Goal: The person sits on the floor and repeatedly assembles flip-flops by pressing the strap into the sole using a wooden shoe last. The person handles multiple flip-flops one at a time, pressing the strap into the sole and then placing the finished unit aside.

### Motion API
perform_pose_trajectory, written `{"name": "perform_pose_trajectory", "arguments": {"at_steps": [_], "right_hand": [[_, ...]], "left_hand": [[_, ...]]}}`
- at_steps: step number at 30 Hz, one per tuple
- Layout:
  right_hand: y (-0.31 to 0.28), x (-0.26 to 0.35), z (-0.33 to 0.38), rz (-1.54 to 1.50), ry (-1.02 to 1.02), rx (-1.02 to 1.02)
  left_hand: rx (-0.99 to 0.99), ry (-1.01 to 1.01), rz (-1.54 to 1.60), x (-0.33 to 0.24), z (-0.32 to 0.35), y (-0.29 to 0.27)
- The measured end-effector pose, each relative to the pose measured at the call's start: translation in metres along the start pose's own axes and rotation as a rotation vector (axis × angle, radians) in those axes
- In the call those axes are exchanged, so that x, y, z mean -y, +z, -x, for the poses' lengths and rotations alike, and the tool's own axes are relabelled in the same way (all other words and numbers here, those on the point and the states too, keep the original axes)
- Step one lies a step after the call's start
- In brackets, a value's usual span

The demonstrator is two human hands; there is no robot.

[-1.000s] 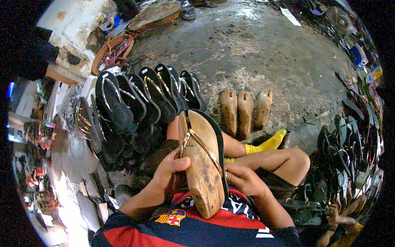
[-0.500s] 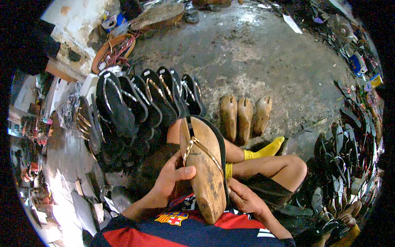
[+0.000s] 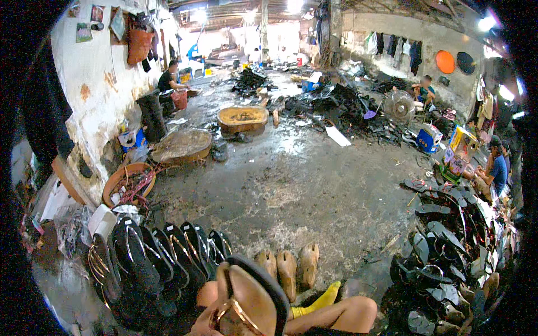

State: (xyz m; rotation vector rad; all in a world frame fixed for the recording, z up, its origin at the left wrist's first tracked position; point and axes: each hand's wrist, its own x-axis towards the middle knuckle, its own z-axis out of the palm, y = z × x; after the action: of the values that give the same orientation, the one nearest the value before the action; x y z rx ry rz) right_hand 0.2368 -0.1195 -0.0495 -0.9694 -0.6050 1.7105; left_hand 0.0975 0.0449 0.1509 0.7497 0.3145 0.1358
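At the lower edge, my left hand grips a wooden shoe last with a flip-flop on it. The flip-flop's black sole lies against the last's far right side, and its gold strap crosses the wood. The toe end points up and away from me. The heel end is cut off by the picture's edge, and my right hand is out of view. Beyond the toe, three bare wooden lasts stand side by side on the floor.
Black flip-flops stand in a row at left. Loose soles and sandals pile up at right. A round basin of red strips sits by the left wall. Co-workers sit farther off, one at right. My yellow-socked foot is ahead.
The view has tilted up, so the room now shows and the flip-flop on its last sits lower in the picture. My right hand has dropped out of view.
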Motion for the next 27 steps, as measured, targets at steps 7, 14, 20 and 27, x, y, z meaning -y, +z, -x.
{"name": "perform_pose_trajectory", "arguments": {"at_steps": [7, 14, 20, 27], "right_hand": [[-0.004, 0.062, 0.019, 0.037, -0.186, -0.159], [0.021, 0.124, 0.018, -0.028, -0.226, -0.414], [0.037, 0.117, 0.016, -0.242, -0.129, -0.496], [0.033, 0.115, 0.021, -0.193, -0.045, -0.527]], "left_hand": [[-0.1, 0.021, -0.291, -0.007, -0.014, -0.003], [-0.135, -0.155, -0.346, 0.041, -0.031, -0.044], [-0.315, -0.351, -0.411, 0.08, -0.017, -0.079], [-0.217, -0.352, 0.024, 0.12, 0.013, -0.116]]}}
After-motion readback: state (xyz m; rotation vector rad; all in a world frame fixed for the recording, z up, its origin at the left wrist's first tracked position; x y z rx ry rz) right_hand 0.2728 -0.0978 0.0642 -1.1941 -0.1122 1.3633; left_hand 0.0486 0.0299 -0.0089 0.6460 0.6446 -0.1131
